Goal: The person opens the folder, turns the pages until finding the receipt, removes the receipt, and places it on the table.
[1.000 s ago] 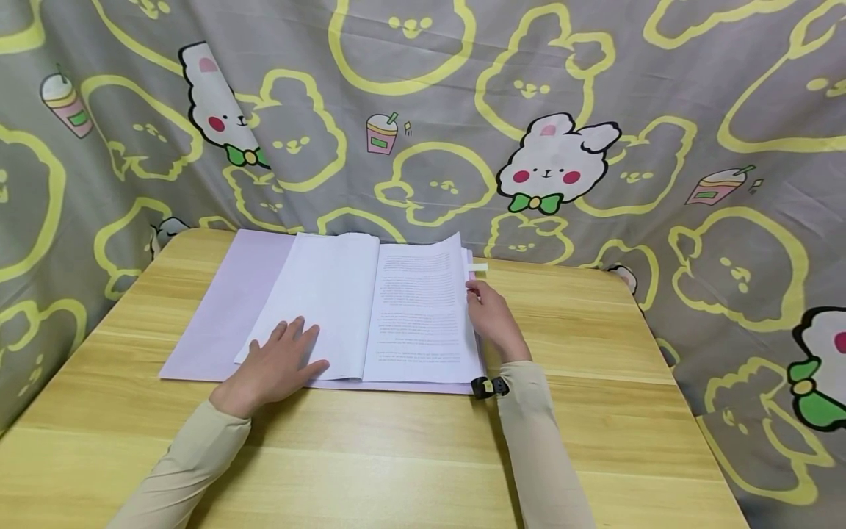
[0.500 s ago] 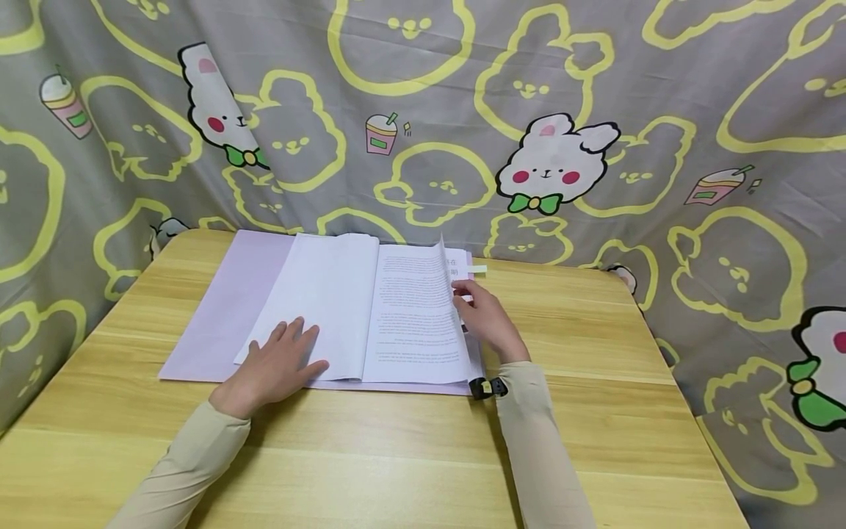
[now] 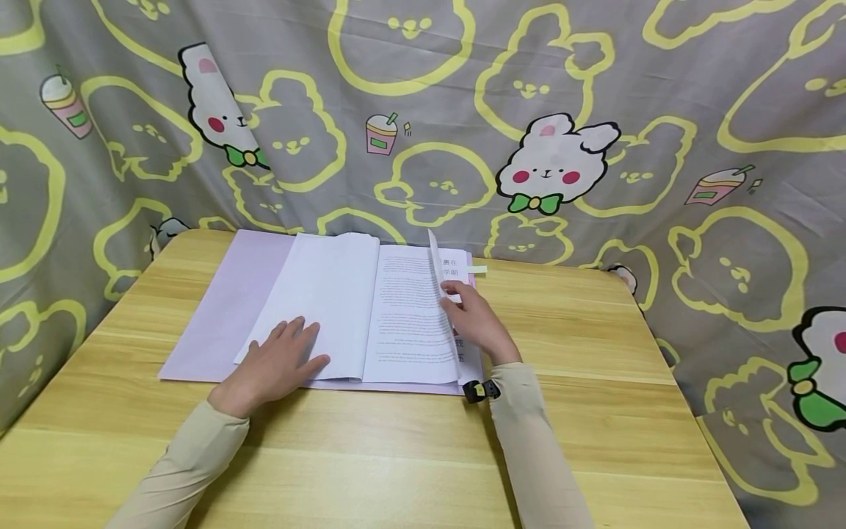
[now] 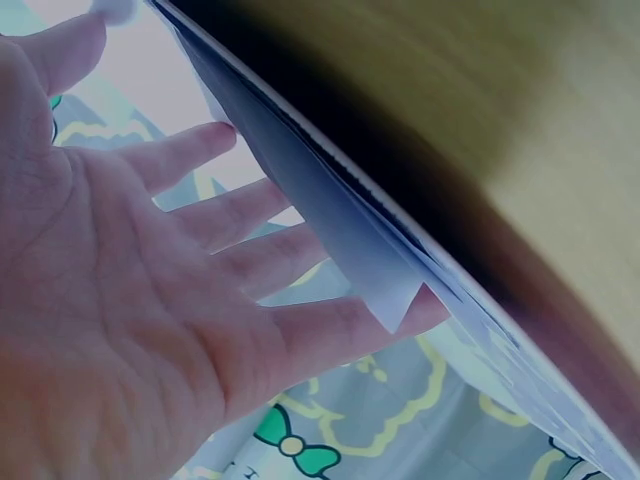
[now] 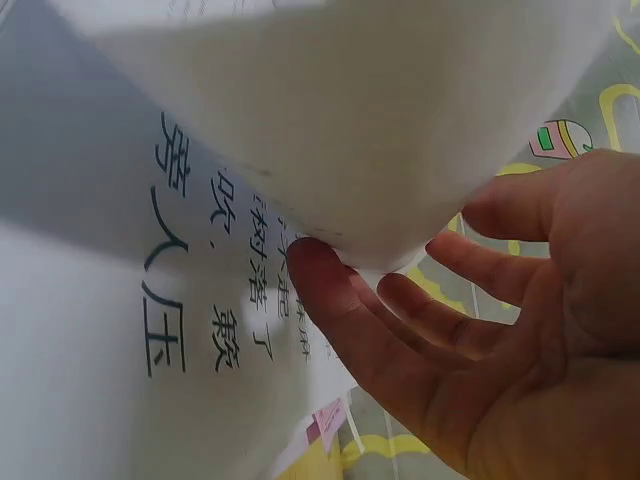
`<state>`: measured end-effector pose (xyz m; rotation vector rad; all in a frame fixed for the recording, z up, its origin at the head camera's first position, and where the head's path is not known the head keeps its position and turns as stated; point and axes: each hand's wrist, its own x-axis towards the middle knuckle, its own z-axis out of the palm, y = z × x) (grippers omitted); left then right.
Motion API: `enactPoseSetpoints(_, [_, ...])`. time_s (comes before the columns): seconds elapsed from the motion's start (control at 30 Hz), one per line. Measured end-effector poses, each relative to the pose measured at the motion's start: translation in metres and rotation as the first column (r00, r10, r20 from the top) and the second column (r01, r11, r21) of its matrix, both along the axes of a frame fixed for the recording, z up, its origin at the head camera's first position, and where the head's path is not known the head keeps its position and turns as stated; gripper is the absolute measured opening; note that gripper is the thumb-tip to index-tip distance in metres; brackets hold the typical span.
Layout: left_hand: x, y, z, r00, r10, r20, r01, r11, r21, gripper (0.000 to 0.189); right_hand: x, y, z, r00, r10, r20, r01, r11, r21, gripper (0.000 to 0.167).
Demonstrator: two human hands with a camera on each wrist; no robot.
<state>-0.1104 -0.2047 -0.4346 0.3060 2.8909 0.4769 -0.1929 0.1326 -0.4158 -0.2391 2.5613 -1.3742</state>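
Your folder (image 3: 228,305) lies spread at 11 o'clock on the table (image 3: 370,463). The raised page (image 3: 413,316) hides most of the large print beneath, leaving a few characters along the right edge; its own small print is too fine to read. Two sleeves (image 3: 188,463) run off the bottom, at 7 and 5 o'clock. How many sheets are stacked, you can't tell.

Your two hands are well apart. Your left hand (image 3: 274,367), between 7 and 8 o'clock on the folder, rests, fingers spread, on the blank sheet (image 3: 333,294). Your right hand (image 3: 477,317), at 3, holds the page's edge between thumb and fingers. One tab (image 3: 477,270) juts out above it; one black strap (image 3: 481,390) sits at 4.
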Motion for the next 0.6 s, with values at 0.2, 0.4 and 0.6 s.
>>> enactPoseSetpoints(0.2, [-0.0004,0.0002,-0.0004,1.0,0.007,0.003,-0.007,1.0,-0.004,0.073,0.0012,-0.0037,-0.0009,1.0,0.019,-0.013,-0.019,1.0,-0.003,0.047])
enactPoseSetpoints(0.4, [-0.0013,0.0002,-0.0002,1.0,0.016,0.0,-0.016,1.0,-0.006,0.074,0.0006,-0.0069,-0.0027,0.999,0.023,-0.028,-0.023,1.0,0.019,0.049])
enactPoseSetpoints(0.6, [-0.002,0.0007,-0.0005,1.0,0.025,0.006,-0.025,1.0,-0.007,0.076,0.0018,-0.0106,-0.0037,0.999,0.024,-0.026,-0.023,0.999,0.038,0.053])
